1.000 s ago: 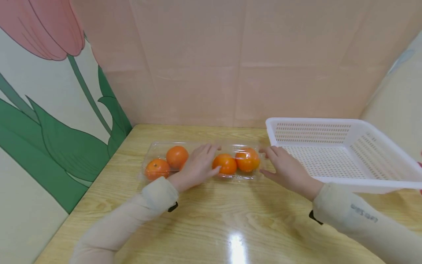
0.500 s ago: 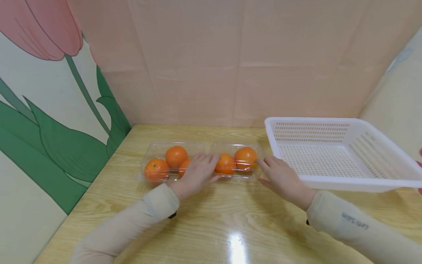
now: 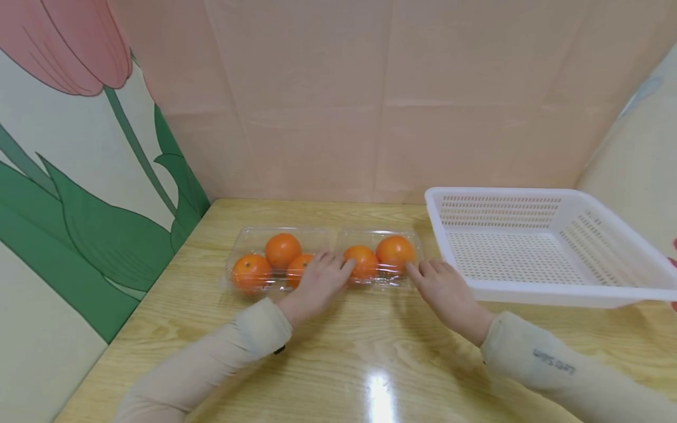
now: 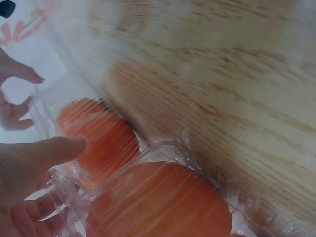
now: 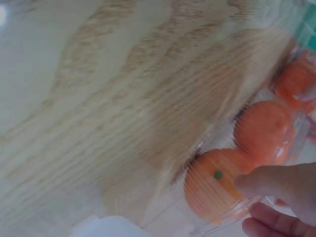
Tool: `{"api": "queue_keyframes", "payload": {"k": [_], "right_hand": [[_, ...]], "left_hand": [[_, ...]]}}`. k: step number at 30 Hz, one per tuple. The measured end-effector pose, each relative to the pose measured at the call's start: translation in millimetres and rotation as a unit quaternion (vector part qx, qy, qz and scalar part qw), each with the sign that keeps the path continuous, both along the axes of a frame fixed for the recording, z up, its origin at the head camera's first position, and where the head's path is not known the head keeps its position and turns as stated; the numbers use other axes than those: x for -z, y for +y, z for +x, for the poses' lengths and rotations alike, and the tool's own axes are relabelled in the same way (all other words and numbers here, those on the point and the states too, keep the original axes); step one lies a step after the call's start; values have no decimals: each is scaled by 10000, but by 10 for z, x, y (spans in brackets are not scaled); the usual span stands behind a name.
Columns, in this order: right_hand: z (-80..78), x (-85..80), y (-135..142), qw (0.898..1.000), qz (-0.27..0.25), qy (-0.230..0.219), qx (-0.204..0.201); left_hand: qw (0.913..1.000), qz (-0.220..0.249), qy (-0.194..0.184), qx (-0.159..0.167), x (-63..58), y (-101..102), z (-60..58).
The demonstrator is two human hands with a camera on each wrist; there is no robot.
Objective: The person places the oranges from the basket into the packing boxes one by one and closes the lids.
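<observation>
Two clear plastic fruit boxes stand side by side on the wooden table, the left box (image 3: 314,235) and the right box (image 3: 351,236). Several oranges (image 3: 282,251) sit inside them. My left hand (image 3: 321,285) lies low over the front of the boxes where they meet, its thumb extended and its fingers partly seen through plastic in the left wrist view. At the right box's front right corner is my right hand (image 3: 449,298). In the right wrist view its thumb (image 5: 261,183) overlaps an orange (image 5: 212,185) under the lid, other fingers lying below.
To the right, a white perforated basket (image 3: 523,288) stands close to the right box. A pink-beige sheet (image 3: 381,117) hangs behind the table (image 3: 338,376). A tulip-patterned panel (image 3: 95,223) borders the left side.
Both hands have moved down toward the boxes' front edge, the right one also slightly leftward. More of the oranges and the gap between the boxes shows. The boxes stay in place.
</observation>
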State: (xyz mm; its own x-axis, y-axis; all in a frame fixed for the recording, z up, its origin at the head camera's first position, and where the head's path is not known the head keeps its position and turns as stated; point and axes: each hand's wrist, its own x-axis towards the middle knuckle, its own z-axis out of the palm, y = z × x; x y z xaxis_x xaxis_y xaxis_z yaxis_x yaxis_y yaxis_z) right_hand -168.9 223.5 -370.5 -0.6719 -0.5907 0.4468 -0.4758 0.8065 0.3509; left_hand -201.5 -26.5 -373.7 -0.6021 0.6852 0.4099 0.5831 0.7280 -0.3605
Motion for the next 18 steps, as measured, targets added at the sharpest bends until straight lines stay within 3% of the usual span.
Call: {"api": "queue_keyframes", "payload": {"k": [6, 14, 18], "right_hand": [[-22, 69, -1, 9997, 21, 255, 26], [-15, 65, -20, 9989, -20, 448, -113], [-11, 59, -33, 9986, -10, 508, -129]], "left_hand": [[10000, -29, -57, 7, 29, 18, 0], [9982, 268, 500, 201, 100, 19, -42], [9977, 330, 551, 225, 105, 17, -42]]}}
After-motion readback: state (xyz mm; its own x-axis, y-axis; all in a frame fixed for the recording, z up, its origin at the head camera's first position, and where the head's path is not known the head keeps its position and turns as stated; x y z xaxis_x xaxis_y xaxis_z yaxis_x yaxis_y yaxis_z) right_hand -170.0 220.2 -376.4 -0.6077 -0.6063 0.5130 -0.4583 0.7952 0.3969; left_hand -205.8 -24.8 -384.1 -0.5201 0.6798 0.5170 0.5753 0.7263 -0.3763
